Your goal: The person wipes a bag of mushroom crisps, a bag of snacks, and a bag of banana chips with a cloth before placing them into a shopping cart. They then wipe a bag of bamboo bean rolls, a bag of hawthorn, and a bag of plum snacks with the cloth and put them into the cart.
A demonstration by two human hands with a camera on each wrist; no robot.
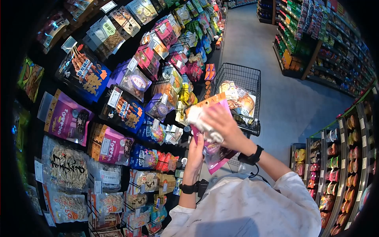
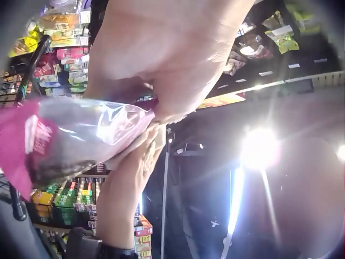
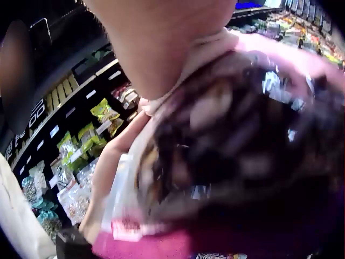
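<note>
A pink-purple snack bag [image 1: 215, 161] with an orange top edge [image 1: 215, 99] is held tilted in front of the body. My left hand [image 1: 195, 153] grips its left side, thumb up along the edge; its other fingers are hidden behind the bag. My right hand [image 1: 222, 125], blurred, lies over the upper front with fingers extended. In the left wrist view the bag's clear part [image 2: 89, 129] hangs beside my left hand [image 2: 161, 48], with my right hand [image 2: 129, 178] below. Dark pieces [image 3: 215, 129] show through the bag in the right wrist view, under my right hand [image 3: 156, 43].
A black wire cart [image 1: 237, 71] stands just beyond the bag, with several packages [image 1: 241, 98] inside. Hanging snack bags [image 1: 71, 118] fill the shelf wall on the left. The grey aisle floor [image 1: 244, 35] runs ahead, with more shelves [image 1: 343, 158] on the right.
</note>
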